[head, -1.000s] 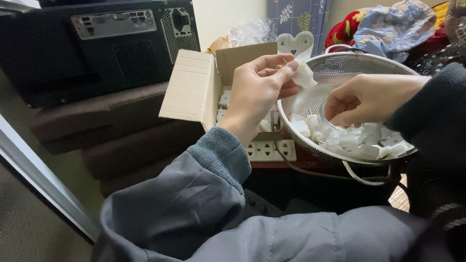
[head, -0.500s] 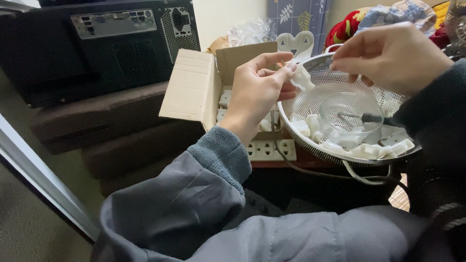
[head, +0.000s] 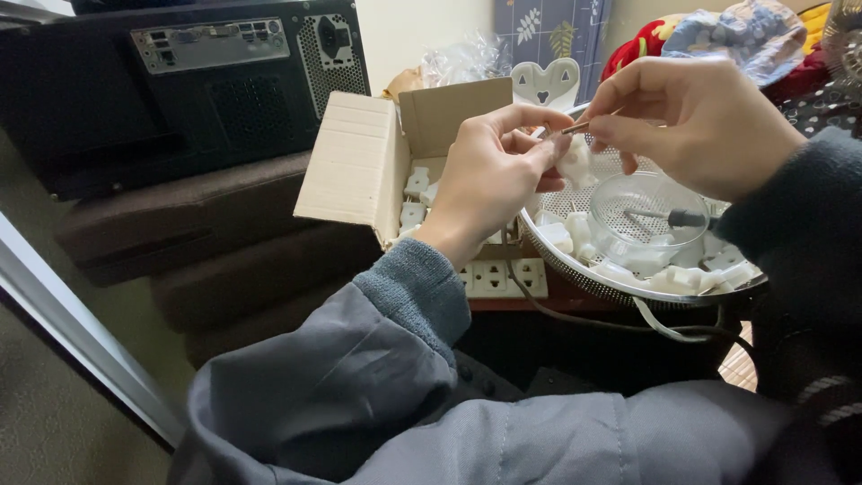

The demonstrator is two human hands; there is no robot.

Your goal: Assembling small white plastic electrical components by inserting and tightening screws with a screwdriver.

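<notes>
White plastic is what both hands are busy with. The left hand (head: 498, 175) pinches a small white plastic piece (head: 577, 163) between thumb and fingers and lifts it up above the metal strainer (head: 575, 274), close to the eyes, so it is easy to see. The right hand (head: 691, 121) comes in from 2 o'clock and pinches a thin metal pin (head: 575, 127) with its fingertips, with the tip pointing at the top of the piece. The two hands nearly meet, so the pin and the piece can line up.

The piece looks small, blocky and shiny white, like the other white pieces (head: 664, 269) lying in the strainer at 4 o'clock. A clear round dish (head: 646, 202) sits in the strainer too, with a dark little tool inside.

At 9 o'clock from the left hand, an open cardboard box (head: 359, 162) holds more white parts, near enough to reach. A white power strip (head: 498, 277) lies under the left wrist. A black computer case (head: 180, 90) stands at 10 o'clock.
</notes>
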